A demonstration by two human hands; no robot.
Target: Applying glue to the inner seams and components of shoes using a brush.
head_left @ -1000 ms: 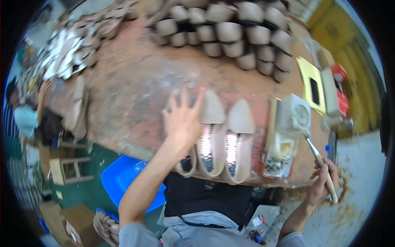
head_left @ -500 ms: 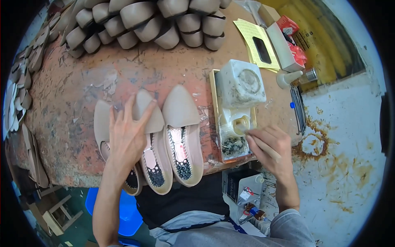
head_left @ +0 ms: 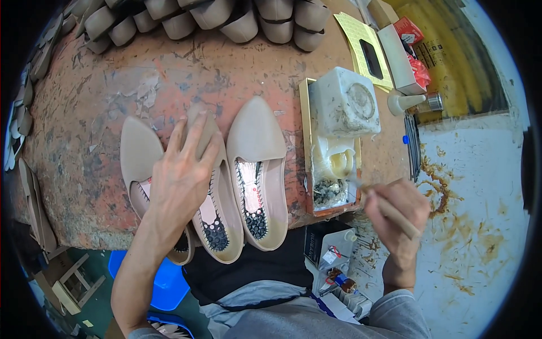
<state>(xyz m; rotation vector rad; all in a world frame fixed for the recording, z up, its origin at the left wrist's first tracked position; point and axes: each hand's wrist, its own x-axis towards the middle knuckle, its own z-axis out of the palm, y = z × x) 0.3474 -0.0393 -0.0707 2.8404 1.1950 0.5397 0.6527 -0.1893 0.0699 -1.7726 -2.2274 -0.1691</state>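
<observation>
Three beige pointed flat shoes lie side by side at the table's near edge: a left shoe (head_left: 140, 150), a middle shoe (head_left: 217, 231) and a right shoe (head_left: 257, 133). Fingers spread, my left hand (head_left: 183, 175) rests across the middle shoe's toe and hides part of it. My right hand (head_left: 401, 209) is closed round the pale handle of a brush (head_left: 389, 213). The brush's blurred tip points at a glue-smeared opening (head_left: 341, 164) in a white plastic container (head_left: 345, 101). That container stands in a shallow yellow box (head_left: 309, 141), with dark crusted residue at its near end.
Stacked beige shoes (head_left: 214, 14) line the far side, with more at the left edge. At the far right are yellow paper sheets (head_left: 355, 34), a dark phone (head_left: 371, 58), a white box (head_left: 401, 62) and a nozzle bottle (head_left: 403, 103). A blue basin (head_left: 166, 285) sits below the table.
My right hand has drawn the brush back from the container's opening, toward the right and nearer me. My left hand stays on the middle shoe. The whole view has shifted slightly.
</observation>
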